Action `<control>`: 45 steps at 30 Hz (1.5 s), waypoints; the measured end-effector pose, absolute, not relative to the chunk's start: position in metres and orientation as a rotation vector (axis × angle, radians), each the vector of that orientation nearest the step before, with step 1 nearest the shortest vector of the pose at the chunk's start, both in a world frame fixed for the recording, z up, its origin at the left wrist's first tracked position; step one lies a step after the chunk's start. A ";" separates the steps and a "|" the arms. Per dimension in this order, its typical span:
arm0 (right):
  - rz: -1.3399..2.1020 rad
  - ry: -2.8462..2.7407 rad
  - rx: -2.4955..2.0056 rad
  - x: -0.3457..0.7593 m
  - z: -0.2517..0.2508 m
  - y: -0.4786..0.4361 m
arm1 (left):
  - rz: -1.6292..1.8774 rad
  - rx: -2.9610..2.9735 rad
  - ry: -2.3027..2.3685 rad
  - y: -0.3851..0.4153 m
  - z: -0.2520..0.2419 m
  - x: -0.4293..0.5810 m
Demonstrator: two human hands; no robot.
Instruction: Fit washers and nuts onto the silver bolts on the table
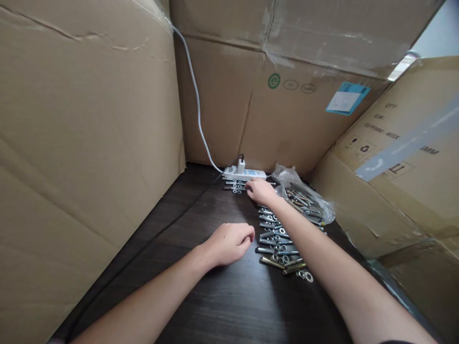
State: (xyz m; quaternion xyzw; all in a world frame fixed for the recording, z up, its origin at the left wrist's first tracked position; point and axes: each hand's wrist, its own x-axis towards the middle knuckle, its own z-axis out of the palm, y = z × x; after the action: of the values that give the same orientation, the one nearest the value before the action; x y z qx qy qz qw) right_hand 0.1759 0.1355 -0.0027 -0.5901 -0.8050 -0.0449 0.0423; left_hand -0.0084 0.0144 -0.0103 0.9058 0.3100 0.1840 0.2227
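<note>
My right hand (pixel 261 191) reaches to the far end of the dark table, fingers bent together beside a small group of metal bolts and washers (pixel 236 187). Whatever its fingertips grip is hidden. My left hand (pixel 231 242) lies on the table nearer to me, curled into a loose fist; nothing shows in it. Just right of it, sleeved anchor bolts (pixel 266 250) lie in rows with nuts and washers (pixel 283 247) among them. The nearest bolts (pixel 272 262) look yellowish, the others silver. My right forearm passes over these rows and hides part of them.
A white power strip (pixel 251 174) with a plugged-in charger (pixel 241 166) sits at the back. From it a black cable (pixel 172 222) crosses the table (pixel 201 296) leftward. A clear plastic bag (pixel 324 208) of loose bolts lies right. Cardboard boxes (pixel 222 95) wall the table in.
</note>
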 end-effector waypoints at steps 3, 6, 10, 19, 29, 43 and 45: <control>-0.145 -2.503 -1.793 0.173 -0.005 0.138 | 0.494 2.513 0.850 0.014 -0.010 -0.009; -0.156 -2.515 -1.797 0.170 -0.007 0.139 | 0.494 2.513 0.853 0.014 -0.010 -0.009; -0.158 -2.531 -1.790 0.165 -0.008 0.141 | 0.486 2.510 0.848 0.013 -0.012 -0.009; -0.044 -2.508 -1.656 0.148 -0.005 0.149 | 0.451 2.547 0.914 0.015 -0.013 -0.010; 0.251 -2.169 -1.501 0.160 -0.017 0.124 | 0.626 2.408 1.178 0.018 -0.010 -0.011; 1.214 -1.382 -1.196 0.168 -0.006 0.001 | 1.058 2.065 1.121 0.023 -0.022 -0.007; 1.257 -1.362 -1.162 0.166 -0.007 -0.003 | 1.124 2.046 1.040 0.023 -0.022 -0.006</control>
State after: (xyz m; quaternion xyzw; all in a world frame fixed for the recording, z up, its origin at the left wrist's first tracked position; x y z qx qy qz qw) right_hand 0.1663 -0.0034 -0.0075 -0.4720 -0.5530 0.5104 0.4592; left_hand -0.0064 0.0234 -0.0216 0.7665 0.3895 0.4211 0.2888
